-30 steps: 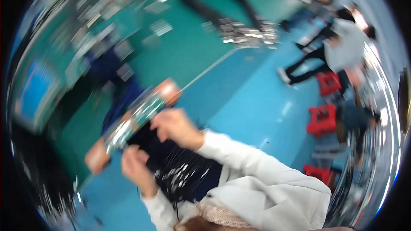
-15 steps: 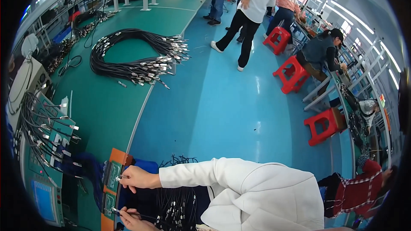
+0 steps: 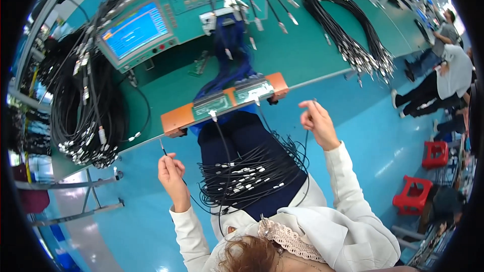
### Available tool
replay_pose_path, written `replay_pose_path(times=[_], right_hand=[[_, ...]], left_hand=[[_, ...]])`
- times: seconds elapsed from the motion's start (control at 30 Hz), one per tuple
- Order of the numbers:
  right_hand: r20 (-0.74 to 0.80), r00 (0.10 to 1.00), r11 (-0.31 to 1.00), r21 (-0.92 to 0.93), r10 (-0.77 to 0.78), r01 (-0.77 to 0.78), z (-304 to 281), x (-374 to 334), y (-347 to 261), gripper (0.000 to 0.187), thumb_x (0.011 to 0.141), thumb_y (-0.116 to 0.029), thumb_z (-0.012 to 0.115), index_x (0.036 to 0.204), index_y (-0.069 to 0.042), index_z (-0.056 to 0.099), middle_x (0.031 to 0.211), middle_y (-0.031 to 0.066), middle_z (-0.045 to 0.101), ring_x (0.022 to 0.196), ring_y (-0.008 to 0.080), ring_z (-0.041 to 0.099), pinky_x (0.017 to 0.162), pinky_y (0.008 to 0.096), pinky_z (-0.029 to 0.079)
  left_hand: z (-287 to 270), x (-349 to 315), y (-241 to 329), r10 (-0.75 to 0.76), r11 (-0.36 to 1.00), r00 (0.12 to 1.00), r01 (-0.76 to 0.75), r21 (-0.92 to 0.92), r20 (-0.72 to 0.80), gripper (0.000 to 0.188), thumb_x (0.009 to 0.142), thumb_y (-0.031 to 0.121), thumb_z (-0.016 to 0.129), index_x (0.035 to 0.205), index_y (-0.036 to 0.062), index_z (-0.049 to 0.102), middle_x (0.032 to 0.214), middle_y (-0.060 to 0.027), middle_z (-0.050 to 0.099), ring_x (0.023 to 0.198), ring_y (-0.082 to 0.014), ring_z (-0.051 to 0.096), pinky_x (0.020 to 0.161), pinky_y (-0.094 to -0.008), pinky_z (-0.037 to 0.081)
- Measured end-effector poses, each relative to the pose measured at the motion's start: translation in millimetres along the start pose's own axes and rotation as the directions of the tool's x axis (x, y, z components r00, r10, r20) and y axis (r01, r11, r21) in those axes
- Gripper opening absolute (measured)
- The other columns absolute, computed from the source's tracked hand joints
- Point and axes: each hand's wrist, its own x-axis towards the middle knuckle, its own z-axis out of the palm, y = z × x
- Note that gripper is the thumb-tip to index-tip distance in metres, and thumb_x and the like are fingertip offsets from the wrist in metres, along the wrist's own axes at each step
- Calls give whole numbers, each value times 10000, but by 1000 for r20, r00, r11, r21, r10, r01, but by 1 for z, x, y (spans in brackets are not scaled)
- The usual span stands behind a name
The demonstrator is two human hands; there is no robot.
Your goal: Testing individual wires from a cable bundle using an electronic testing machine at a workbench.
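My left hand (image 3: 172, 177) is closed in a pinch on a thin black cable (image 3: 164, 150), its end pointing up near the bench edge. My right hand (image 3: 318, 125), held off the fixture's right end, is also closed on a black cable (image 3: 306, 143) that hangs below the fingers. Between the hands, an orange fixture (image 3: 176, 120) lies along the bench edge with two green circuit boards. One cable's silver connector (image 3: 214, 116) is at the left board (image 3: 212, 105); another connector (image 3: 257, 101) is at the right board (image 3: 254, 90). A bundle of black cables (image 3: 242, 176) lies across my lap.
A tester with a blue screen (image 3: 135, 31) stands on the green bench (image 3: 282, 55). Black cable bundles lie at left (image 3: 85, 106) and right (image 3: 353, 35). Blue wires (image 3: 229, 55) run to the fixture. Red stools (image 3: 413, 194) and people stand off to the right.
The view has turned toward the bench. Both hands have left the boards and moved apart, the left one to the left and the right one to the right. Two cables now stay at the boards.
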Motion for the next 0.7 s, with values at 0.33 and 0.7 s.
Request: replay_pose_path(times=[0.33,0.7], right_hand=[[-41,999,997,69,-34,36,-12,-2,21,219,983,-209,430,957,-18,535,703,51,551,540,58,364,503,212,321],[-36,998,973,-227,-43,33,6,-6,2,234,936,-240,518,904,-35,627,579,-23,493,489,44,413,437,199,303]], left_hand=[[-11,-12,-1,-14,997,997,9,-73,-70,156,980,167,434,951,41,520,621,31,457,529,-22,310,492,-192,267],[67,-15,5,-9,953,954,-83,292,300,183,931,174,540,914,25,645,594,80,400,500,1,292,450,-190,212]])
